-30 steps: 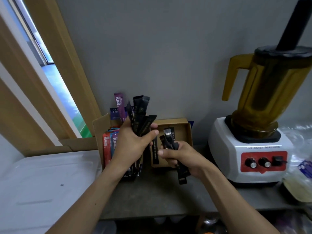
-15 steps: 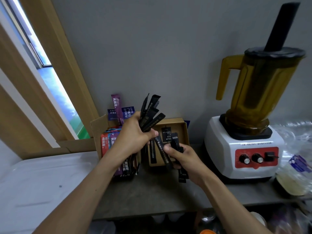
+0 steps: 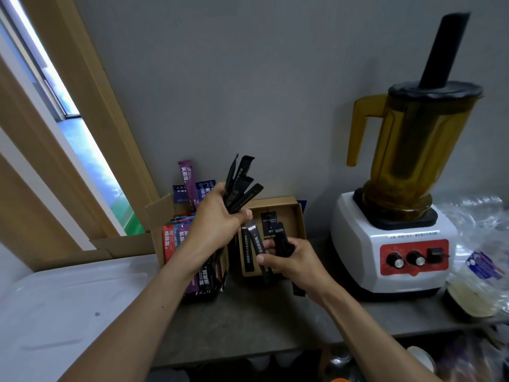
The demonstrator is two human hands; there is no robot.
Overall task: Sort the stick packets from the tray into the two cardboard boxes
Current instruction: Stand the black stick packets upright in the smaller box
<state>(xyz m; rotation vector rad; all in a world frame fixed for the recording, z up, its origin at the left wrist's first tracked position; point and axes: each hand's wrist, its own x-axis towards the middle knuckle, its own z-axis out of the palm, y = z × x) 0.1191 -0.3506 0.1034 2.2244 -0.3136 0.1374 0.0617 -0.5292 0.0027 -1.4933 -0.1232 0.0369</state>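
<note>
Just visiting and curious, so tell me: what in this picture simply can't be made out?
All in the head view:
- Left box: contents mostly hidden behind the left hand gripping a black bundle.
- Black packets in the right hand: print too small to read.
- Plastic bags: cut off by the right edge.
- Below the counter: dark and blurred.

A plain grey wall (image 3: 248, 78) is rising behind the left hand (image 3: 217, 224) and the right hand (image 3: 292, 257), matte and evenly lit. Up and to the left of the left hand, a light wooden window frame (image 3: 102, 106) is slanting across the view, and daylight is coming in through a narrow strip of glass (image 3: 82, 139) between its bars. A grey countertop (image 3: 261, 321) is stretching beneath both hands. To the right of the right hand, a white-based blender (image 3: 407, 166) with an amber jug is standing against the wall, with crumpled clear plastic (image 3: 479, 224) lying beyond it.
</note>
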